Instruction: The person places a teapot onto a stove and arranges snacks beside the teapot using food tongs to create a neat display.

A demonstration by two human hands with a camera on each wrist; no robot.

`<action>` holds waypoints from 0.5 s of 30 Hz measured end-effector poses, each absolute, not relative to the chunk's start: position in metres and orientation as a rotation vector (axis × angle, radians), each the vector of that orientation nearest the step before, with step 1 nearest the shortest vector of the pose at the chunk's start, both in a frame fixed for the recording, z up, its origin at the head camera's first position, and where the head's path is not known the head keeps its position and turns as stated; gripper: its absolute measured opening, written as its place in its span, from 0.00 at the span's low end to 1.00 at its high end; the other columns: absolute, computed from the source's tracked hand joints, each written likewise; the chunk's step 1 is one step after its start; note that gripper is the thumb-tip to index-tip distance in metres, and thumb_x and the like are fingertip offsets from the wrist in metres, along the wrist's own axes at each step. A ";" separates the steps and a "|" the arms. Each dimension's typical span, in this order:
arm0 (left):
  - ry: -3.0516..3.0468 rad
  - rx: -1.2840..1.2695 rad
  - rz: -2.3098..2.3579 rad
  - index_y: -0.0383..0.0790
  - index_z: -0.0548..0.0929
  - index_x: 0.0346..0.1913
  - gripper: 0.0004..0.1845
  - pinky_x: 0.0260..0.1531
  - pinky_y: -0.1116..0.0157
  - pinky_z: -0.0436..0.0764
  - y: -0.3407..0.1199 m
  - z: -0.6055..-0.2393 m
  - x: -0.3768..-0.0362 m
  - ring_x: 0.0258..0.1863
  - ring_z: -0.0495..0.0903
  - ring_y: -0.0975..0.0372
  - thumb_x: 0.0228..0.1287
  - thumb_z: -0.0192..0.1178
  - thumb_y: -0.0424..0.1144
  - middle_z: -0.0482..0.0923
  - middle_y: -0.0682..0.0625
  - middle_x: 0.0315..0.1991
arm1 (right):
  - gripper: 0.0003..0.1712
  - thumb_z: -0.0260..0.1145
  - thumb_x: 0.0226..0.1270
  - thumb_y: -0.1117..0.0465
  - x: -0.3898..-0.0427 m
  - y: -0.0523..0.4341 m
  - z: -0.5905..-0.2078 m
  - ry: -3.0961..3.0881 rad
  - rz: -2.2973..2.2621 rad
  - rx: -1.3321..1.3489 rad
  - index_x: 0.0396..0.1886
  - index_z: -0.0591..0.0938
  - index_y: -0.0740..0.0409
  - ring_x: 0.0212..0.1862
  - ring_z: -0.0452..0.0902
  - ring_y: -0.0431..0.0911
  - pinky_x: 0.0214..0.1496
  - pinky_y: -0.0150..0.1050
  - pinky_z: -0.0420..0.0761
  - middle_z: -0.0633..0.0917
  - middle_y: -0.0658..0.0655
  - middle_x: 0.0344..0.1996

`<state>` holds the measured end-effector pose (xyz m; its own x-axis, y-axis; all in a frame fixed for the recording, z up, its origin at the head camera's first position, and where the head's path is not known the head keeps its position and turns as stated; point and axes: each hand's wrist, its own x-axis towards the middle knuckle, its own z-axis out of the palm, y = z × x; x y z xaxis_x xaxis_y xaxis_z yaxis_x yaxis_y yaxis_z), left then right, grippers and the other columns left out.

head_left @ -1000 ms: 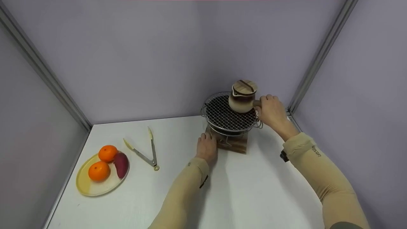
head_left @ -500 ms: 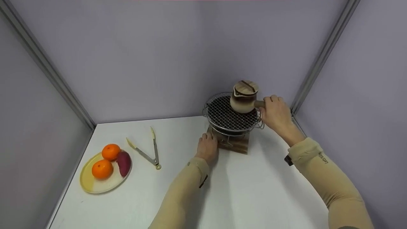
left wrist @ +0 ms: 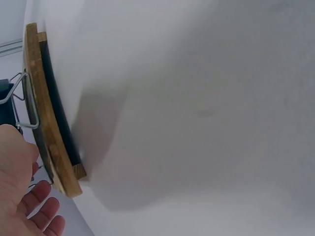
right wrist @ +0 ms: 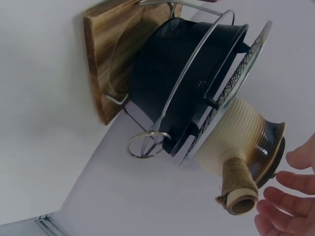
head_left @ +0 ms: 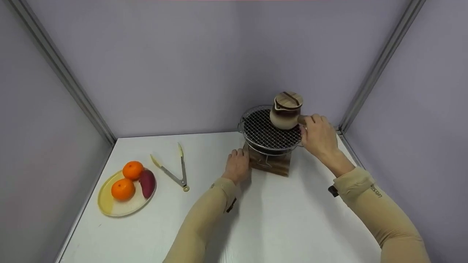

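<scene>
- Tipping is risked: the pot (right wrist: 241, 142) sits at the grill mesh (head_left: 268, 133) edge, right of centre; the right hand (right wrist: 290, 201), fingers spread, grips nothing.
- Sliding is checked only by the left hand (head_left: 237, 166), resting relaxed against the wooden base (left wrist: 51, 128).

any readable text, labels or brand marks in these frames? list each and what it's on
Small dark print on the right sleeve, near the cuff: too small and blurred to read.
Small dark mark on the left sleeve, near the cuff: too small to read.
No text shows on the pot, grill, wooden base, tongs or plate.
</scene>
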<state>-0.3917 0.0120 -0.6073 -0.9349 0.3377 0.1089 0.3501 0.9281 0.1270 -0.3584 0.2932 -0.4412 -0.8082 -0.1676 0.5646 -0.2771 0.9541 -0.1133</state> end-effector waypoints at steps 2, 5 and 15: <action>-3.004 -0.532 -0.259 0.35 0.76 0.76 0.26 0.70 0.48 0.82 0.007 -0.605 -0.393 0.66 0.80 0.46 0.82 0.62 0.40 0.82 0.39 0.65 | 0.16 0.70 0.78 0.62 -0.357 0.290 -0.443 -2.522 0.275 0.333 0.55 0.86 0.69 0.53 0.86 0.72 0.53 0.67 0.87 0.88 0.73 0.52; -2.962 -0.529 -0.306 0.37 0.79 0.73 0.24 0.69 0.48 0.82 -0.001 -0.612 -0.400 0.64 0.80 0.48 0.80 0.63 0.42 0.82 0.40 0.62 | 0.16 0.72 0.77 0.61 -0.353 0.285 -0.445 -2.518 0.310 0.359 0.56 0.86 0.68 0.54 0.85 0.71 0.55 0.66 0.86 0.88 0.72 0.54; -2.914 -0.463 -0.373 0.37 0.82 0.63 0.13 0.64 0.47 0.85 -0.021 -0.586 -0.389 0.60 0.81 0.45 0.86 0.59 0.39 0.82 0.39 0.58 | 0.16 0.77 0.73 0.57 -0.337 0.266 -0.458 -2.488 0.369 0.452 0.48 0.86 0.66 0.49 0.86 0.67 0.48 0.62 0.88 0.88 0.68 0.45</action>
